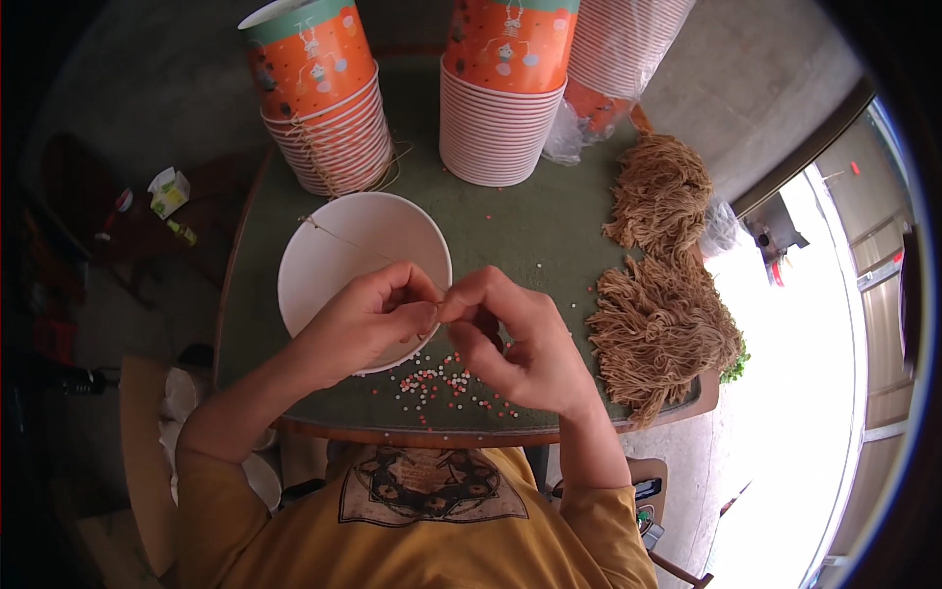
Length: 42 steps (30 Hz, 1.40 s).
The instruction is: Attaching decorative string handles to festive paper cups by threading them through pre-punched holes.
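My left hand (381,312) is over the right side of a white bowl (319,260), thumb and forefinger pinched together. A thin tan string (339,238) runs from the bowl's far rim across its opening to these fingers. My right hand (525,339) meets the left at the fingertips, its thumb and fingers closed in a pinch. Whatever lies between the right fingertips is too small to make out. Below the hands, small white and orange-red beads (442,383) are scattered on the green tabletop (520,236) near its front edge.
At the back stand a left stack of orange paper buckets (314,74), a middle stack (505,108) and a plastic-wrapped stack (623,44). Tan string bundles (667,334) lie along the right edge. A tissue pack (169,192) rests on a chair beyond the table's left.
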Motion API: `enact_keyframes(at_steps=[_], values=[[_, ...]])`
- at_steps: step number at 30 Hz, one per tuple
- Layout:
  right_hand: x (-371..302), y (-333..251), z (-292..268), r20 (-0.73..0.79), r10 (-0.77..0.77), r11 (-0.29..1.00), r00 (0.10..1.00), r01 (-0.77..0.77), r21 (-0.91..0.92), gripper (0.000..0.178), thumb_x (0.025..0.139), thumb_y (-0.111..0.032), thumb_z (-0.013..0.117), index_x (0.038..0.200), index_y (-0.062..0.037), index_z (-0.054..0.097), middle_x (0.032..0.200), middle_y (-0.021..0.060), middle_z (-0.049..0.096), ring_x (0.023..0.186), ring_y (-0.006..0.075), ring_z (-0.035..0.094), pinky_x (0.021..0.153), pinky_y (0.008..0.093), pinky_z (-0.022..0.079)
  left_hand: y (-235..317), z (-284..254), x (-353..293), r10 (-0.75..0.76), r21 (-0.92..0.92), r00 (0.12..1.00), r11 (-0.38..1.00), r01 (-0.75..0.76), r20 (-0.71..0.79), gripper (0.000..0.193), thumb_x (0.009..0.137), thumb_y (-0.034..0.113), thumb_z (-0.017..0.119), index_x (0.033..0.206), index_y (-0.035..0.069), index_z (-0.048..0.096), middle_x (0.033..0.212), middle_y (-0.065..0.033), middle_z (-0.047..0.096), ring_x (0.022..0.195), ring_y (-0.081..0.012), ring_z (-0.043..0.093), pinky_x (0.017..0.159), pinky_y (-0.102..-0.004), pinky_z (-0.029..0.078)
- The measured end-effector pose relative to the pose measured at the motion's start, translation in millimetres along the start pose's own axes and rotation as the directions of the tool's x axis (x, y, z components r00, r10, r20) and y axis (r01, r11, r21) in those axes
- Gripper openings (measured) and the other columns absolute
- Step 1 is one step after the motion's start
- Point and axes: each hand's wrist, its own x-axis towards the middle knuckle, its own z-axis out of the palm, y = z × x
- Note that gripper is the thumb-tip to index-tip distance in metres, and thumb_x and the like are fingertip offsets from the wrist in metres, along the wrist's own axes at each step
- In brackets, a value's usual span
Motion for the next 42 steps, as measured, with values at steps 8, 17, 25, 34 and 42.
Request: enact_keyframes(at_steps=[8, 17, 25, 34, 42], values=[[28.4, 32.1, -8.2, -0.046, -0.185, 0.955, 0.982, 0.169, -0.243, 0.017, 0.085, 0.003, 0.057, 0.099, -0.0052, 0.053, 0.091, 0.0093, 0.058, 0.079, 0.0279, 0.059, 0.068, 0.0371, 0.049, 1.0, 4.6, -1.6, 0.060, 0.061, 0.998, 0.996, -0.061, 0.022, 0.015, 0.098, 0.015, 0.056, 0.101, 0.000, 0.060, 0.089, 0.0023, 0.057, 0.081, -0.0037, 0.051, 0.073, -0.0211, 0.045], [-2.6, 37.9, 0.2, -0.159, -0.198, 0.959, 0.967, 0.158, -0.234, 0.015, 0.082, -0.003, 0.068, 0.095, -0.0040, 0.060, 0.089, 0.0078, 0.058, 0.081, 0.0244, 0.058, 0.069, 0.0344, 0.048, 0.9, 1.3, 0.3, -0.008, -0.046, 0.999, 0.999, 0.009, 0.031, 0.016, 0.099, 0.016, 0.056, 0.098, 0.001, 0.060, 0.081, 0.0041, 0.053, 0.073, -0.0019, 0.048, 0.065, -0.0189, 0.041], [-13.9, 36.0, 26.6, -0.256, -0.222, 0.928, 0.941, 0.124, -0.350, 0.019, 0.074, 0.000, 0.076, 0.089, -0.0047, 0.065, 0.086, 0.0056, 0.055, 0.075, 0.0174, 0.055, 0.062, 0.0285, 0.047, 2.4, 4.0, 3.9, 0.001, -0.049, 0.999, 0.999, 0.001, 0.043, 0.015, 0.099, 0.014, 0.053, 0.099, 0.001, 0.060, 0.082, 0.0022, 0.054, 0.072, -0.0042, 0.049, 0.065, -0.0203, 0.043], [-20.8, 33.0, 36.2, -0.234, -0.422, 0.720, 0.876, 0.167, -0.674, 0.030, 0.069, -0.002, 0.077, 0.096, -0.0099, 0.068, 0.082, 0.0044, 0.057, 0.069, 0.0213, 0.054, 0.058, 0.0323, 0.046, 6.9, -1.2, -3.1, -0.048, -0.120, 0.998, 0.991, 0.053, 0.047, 0.020, 0.099, 0.013, 0.053, 0.112, -0.002, 0.058, 0.091, -0.0015, 0.058, 0.080, -0.0076, 0.053, 0.075, -0.0239, 0.047], [-23.6, 28.8, 37.4, -0.108, -0.514, 0.560, 0.851, 0.237, -0.794, 0.041, 0.063, -0.002, 0.074, 0.104, -0.0060, 0.068, 0.085, 0.0021, 0.057, 0.068, 0.0183, 0.054, 0.057, 0.0301, 0.048, 6.9, -0.2, -8.6, -0.035, -0.103, 0.998, 0.994, 0.039, 0.046, 0.025, 0.098, 0.013, 0.056, 0.118, -0.002, 0.055, 0.098, -0.0032, 0.060, 0.088, -0.0071, 0.056, 0.082, -0.0238, 0.049]])
